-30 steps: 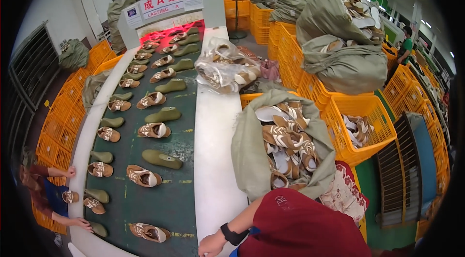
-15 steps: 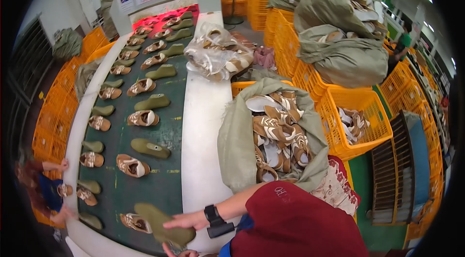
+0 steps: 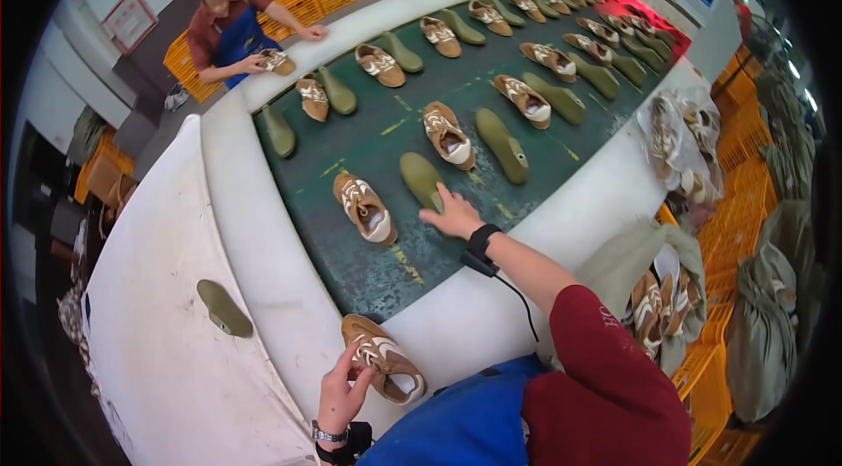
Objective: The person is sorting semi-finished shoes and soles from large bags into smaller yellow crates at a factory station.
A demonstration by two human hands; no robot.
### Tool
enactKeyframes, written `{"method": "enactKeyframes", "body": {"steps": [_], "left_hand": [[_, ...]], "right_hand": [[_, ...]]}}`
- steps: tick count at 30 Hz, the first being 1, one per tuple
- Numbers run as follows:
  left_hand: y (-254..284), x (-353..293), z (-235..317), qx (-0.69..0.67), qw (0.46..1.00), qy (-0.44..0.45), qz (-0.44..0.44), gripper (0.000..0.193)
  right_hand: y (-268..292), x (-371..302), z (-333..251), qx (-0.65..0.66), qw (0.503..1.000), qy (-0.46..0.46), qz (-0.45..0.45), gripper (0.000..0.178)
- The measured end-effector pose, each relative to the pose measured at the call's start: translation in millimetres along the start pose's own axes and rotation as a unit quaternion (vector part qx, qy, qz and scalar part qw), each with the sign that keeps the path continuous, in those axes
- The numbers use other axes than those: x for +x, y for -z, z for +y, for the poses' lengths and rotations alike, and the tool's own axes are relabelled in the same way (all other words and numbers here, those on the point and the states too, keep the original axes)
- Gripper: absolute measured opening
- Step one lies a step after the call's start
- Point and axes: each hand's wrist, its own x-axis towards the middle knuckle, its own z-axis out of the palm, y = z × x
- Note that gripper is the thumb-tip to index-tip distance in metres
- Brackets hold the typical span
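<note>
My right hand (image 3: 454, 213) reaches over the dark green belt (image 3: 351, 277) with thumb and fingers around the near end of an olive-green shoe last (image 3: 421, 180). That last lies on the belt, right of a brown-and-white sneaker (image 3: 364, 207). Close to my body, my left hand (image 3: 345, 389) pinches at the laces of another brown-and-white sneaker (image 3: 396, 368), which rests at the white table's near edge. Sneakers and green lasts lie in pairs along the belt, among them a last (image 3: 502, 146) and a sneaker (image 3: 448, 135) just beyond my right hand.
A lone green last (image 3: 224, 308) lies on the white-covered surface (image 3: 158, 317) at left. Across the belt a co-worker (image 3: 230, 27) in a blue apron holds a sneaker. Orange crates (image 3: 728, 150), a sack of sneakers (image 3: 614, 268) and a clear bag of shoes (image 3: 682, 141) stand at right.
The view has swung left. The last that my right hand held raised over the belt now lies on it, beside a sneaker. My left hand now shows at another sneaker near me.
</note>
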Motion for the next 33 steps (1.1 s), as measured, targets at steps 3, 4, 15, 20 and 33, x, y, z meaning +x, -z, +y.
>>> {"method": "enactKeyframes", "body": {"steps": [3,4,15,20,33], "left_hand": [[-1.7,-1.5,-8.7,-0.005,1.0,0.019,0.017,0.044],[-0.4,-2.6,-13.4,-0.01,0.999,0.021,0.029,0.042],[147.9,66.8,-202.3,0.234,0.921,0.116,0.288,0.071],[199.4,107.7,-253.1,0.253,0.856,0.329,0.307,0.08],[141.7,121.5,-231.9,0.26,0.92,0.192,0.224,0.065]], "right_hand": [[-19.6,11.4,3.4,-0.226,0.97,0.082,0.042,0.071],[-27.4,19.9,8.9,-0.206,0.977,0.045,0.022,0.066],[-27.5,12.7,11.7,-0.113,0.992,0.056,-0.031,0.07],[-2.7,-57.5,20.5,-0.152,0.963,0.206,0.088,0.06],[-8.2,-156.6,68.5,-0.301,0.943,0.125,0.069,0.048]]}}
